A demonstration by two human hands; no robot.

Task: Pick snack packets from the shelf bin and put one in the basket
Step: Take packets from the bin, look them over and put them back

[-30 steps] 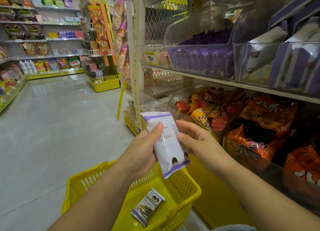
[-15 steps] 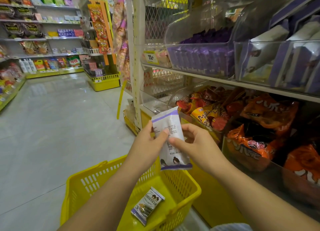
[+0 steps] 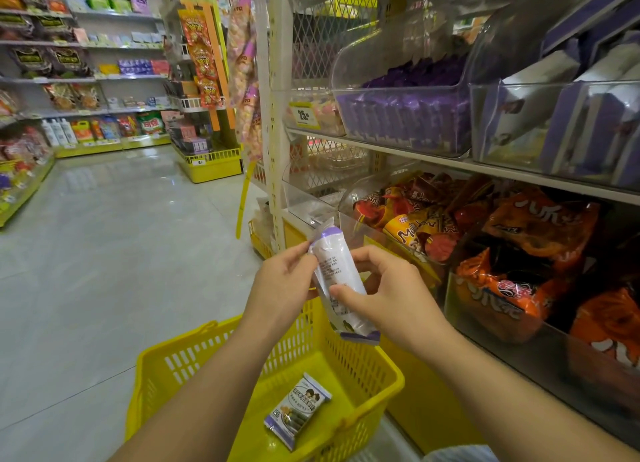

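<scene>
The shelf bin (image 3: 554,122) is at your upper right. Your basket (image 3: 194,357) sits under the hands, so a release should land inside, near the packet in the basket (image 3: 298,409). The held packet (image 3: 341,278), white with purple ends, stands upright above it. Your left grip (image 3: 277,292) pinches its edge, and your right grip (image 3: 388,299) is clamped round its middle.

Yellow basket (image 3: 180,361), white-purple packet (image 3: 337,274)

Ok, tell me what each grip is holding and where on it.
Both hold one white-and-purple snack packet: the left grip pinches its upper left edge, the right grip wraps its middle, thumb across the printed face.
</scene>
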